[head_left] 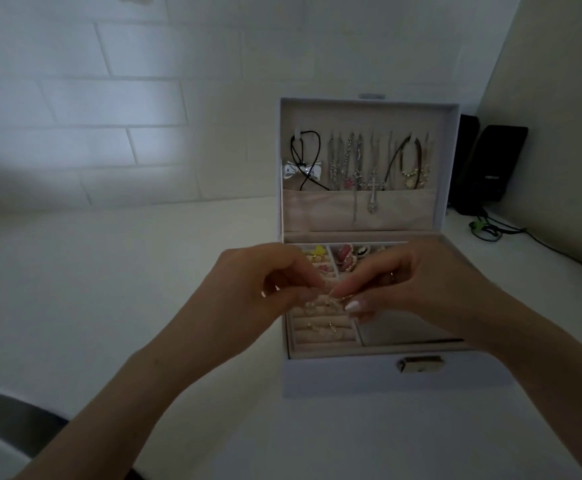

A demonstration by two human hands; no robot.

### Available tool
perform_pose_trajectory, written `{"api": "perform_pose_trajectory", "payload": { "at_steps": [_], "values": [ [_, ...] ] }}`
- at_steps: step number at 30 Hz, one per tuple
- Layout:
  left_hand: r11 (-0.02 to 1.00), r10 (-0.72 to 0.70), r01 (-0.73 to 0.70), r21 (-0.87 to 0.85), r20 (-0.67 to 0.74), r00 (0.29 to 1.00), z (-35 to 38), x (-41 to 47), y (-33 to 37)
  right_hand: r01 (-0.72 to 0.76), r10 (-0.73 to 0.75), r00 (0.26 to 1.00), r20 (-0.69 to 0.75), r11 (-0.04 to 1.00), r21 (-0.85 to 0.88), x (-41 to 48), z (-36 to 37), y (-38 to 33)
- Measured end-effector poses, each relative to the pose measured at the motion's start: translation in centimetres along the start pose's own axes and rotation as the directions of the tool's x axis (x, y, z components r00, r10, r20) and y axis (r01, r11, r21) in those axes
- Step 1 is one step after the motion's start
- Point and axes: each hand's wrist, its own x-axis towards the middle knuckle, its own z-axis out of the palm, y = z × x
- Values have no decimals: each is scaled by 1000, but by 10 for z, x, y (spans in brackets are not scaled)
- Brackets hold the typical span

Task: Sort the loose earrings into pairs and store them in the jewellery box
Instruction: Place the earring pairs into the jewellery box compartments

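So we've got both hands meeting fingertip to fingertip: the left hand (265, 282) has its fingers curled in with thumb and forefinger pinched together, and the right hand (411, 282) is doing the same from the other side, both closed on a tiny pale earring (329, 295). Honestly the light is so dim and the thing so small that we can't tell if it's one earring or a pair being matched up. The pinch is held in the air right above the open jewellery box (352, 379), over the left half of its tray. That's the bit that matters. The padded rolls (320, 332) lie directly below the pinch and a touch nearer to us, with their slots running left to right, so we reckon the next move is pretty much straight down. The left hand is on that side and looks like the handier one for pressing it in. The plain front compartment (407, 329) is under the right hand if it goes there instead. Further out, the lid (369, 112) stands upright with necklaces (352, 161) hanging inside, and the box sits on a white tabletop (144, 271).
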Motion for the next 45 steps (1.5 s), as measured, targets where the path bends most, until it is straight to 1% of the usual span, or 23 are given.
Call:
{"api": "perform_pose_trajectory", "payload": {
  "at_steps": [2,6,8,11,13,17,20,24,30,36,41,45],
  "values": [
    [999,-4,3,-35,-34,999,1,9,-2,16,-16,999,-31,1000,25,2,-2,3],
    [998,38,-42,-46,-95,995,9,25,-8,40,-42,998,-54,998,-48,1,-3,13],
    [995,56,-65,-75,-127,990,16,27,-11,27,-28,998,-51,999,-20,-2,-4,17],
    [986,72,-94,-137,-155,985,25,25,-16,8,-5,996,-89,999,41,-4,-3,20],
    [982,74,-99,-160,-156,985,28,24,-20,-3,11,995,-100,997,82,-4,-2,20],
    [971,49,-76,-226,-125,991,27,22,-26,-18,23,999,-45,994,108,-3,2,20],
    [965,45,-73,-250,-118,992,28,19,-28,-9,12,999,-33,993,115,-4,3,18],
    [973,70,-95,-211,-125,990,30,18,-29,11,-11,1000,-23,1000,17,-7,10,15],
    [969,104,-133,-209,-141,984,29,18,-30,68,-78,996,-34,970,-233,-11,17,14],
    [973,108,-135,-187,-145,983,29,17,-31,48,-58,998,-27,954,-297,-13,19,7],
    [971,116,-144,-188,-153,981,28,17,-32,42,-35,999,24,912,-409,-9,23,0],
    [974,115,-142,-176,-157,981,28,17,-32,27,-16,1000,26,860,-509,-5,27,-5]
  ]
}}
